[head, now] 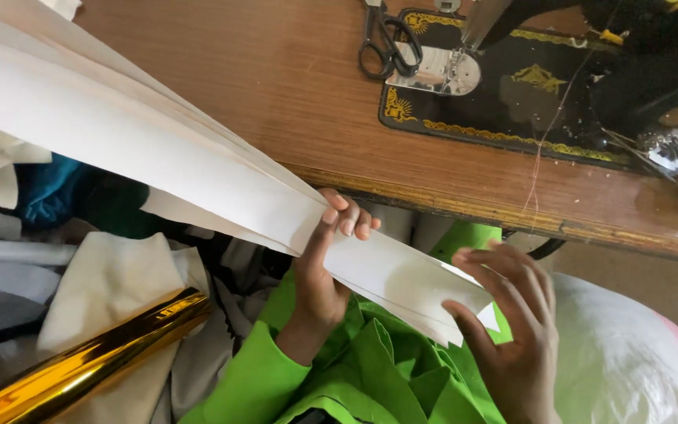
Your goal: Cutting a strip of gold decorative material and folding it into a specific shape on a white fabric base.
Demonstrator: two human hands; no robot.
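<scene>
I see left hand [325, 263] clamping stacked white strips [198, 169], thumb under, fingers over; right hand [508, 330] pinching near end. Best keep edges flush, pull taut, in my view. Strips run far-left to lap, over green garment [370, 369]. Wooden tabletop [276, 86] far; black sewing machine [543, 78], scissors [386, 43] on it.

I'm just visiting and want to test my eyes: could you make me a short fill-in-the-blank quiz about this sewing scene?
1. Both hands, left hand and right hand, hold a stack of ____ strips.
2. The scissors lie on the ____ table.
3. The sleeve is bright ____.
4. The shiny roll at lower left is ____.

Missing words: white; wooden; green; gold
</scene>
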